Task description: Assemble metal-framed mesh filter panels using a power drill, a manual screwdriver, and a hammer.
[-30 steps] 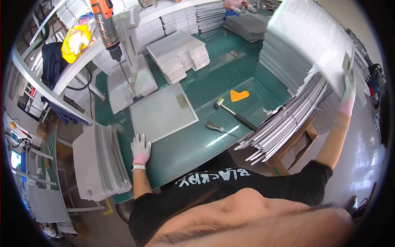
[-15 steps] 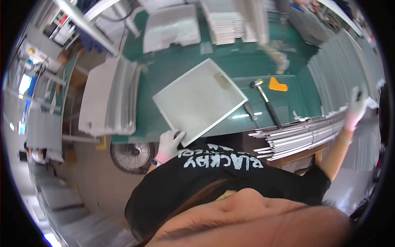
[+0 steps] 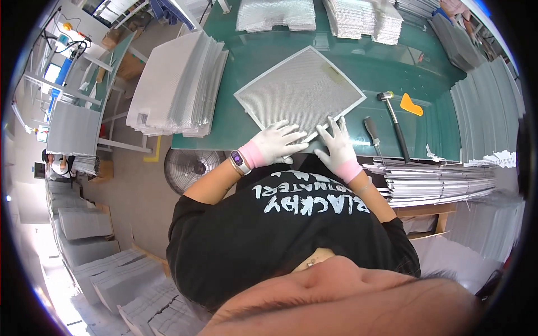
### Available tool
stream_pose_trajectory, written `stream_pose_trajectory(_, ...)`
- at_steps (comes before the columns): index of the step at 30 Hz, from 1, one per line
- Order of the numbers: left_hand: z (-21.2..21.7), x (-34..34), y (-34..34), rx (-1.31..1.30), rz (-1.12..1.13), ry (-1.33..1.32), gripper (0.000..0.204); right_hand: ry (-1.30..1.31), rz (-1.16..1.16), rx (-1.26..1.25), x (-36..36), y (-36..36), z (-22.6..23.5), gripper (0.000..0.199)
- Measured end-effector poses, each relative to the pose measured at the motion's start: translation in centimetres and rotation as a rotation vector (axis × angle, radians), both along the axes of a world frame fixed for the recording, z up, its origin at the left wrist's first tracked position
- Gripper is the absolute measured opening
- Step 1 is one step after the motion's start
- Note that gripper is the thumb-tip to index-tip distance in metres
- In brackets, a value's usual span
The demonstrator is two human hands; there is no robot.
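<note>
A framed mesh panel (image 3: 302,89), grey with a light metal edge, lies turned cornerwise on the green table (image 3: 235,131). My left hand (image 3: 272,144), in a white glove with a pink cuff, lies on its near-left edge with fingers stretched out. On the near-right edge rests my right hand (image 3: 337,147), gloved the same way, its fingers spread. A screwdriver (image 3: 370,130) with a grey handle lies just right of the panel. Beyond it are a hammer (image 3: 395,123) with a black grip and an orange scraper (image 3: 411,105).
A stack of pale sheets (image 3: 171,84) stands at the table's left. Wrapped stacks (image 3: 276,14) sit at the back, grey panels (image 3: 486,115) at the right. Bundled metal strips (image 3: 437,183) lie below the near-right edge; a floor fan (image 3: 190,171) stands below the left.
My right hand has come in from the far right stacks to the panel's near-right edge. My left hand has moved further onto the panel and flattened. The whole view has shifted.
</note>
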State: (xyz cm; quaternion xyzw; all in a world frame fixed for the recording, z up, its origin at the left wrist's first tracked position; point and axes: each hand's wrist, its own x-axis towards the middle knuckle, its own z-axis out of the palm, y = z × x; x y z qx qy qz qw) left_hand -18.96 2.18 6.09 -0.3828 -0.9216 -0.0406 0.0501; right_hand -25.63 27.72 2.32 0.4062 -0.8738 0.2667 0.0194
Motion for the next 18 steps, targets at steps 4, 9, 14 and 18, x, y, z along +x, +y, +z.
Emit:
stream_pose_trajectory(4, 1.9, -0.1, 1.9, 0.093, -0.037, 0.077, 0.058, 0.049, -0.053, -0.141, -0.7, -1.1, -0.3, 0.064)
stream_pose_trajectory(9, 2.4, -0.6, 3.9, 0.115, -0.001, 0.084, 0.053, 0.054, -0.122, -0.203, -1.2, -1.8, -0.6, 0.063)
stream_pose_trajectory(14, 2.0, -1.1, 4.5, 0.183, 0.031, 0.094, 0.053, 0.044, -0.139, -0.209, -1.7, -1.8, -0.3, 0.064)
stream_pose_trajectory(18, 1.7, -1.0, 4.6, 0.189, 0.048, 0.103, 0.055, 0.028, -0.156, -0.213, -1.7, -2.0, -0.2, 0.063)
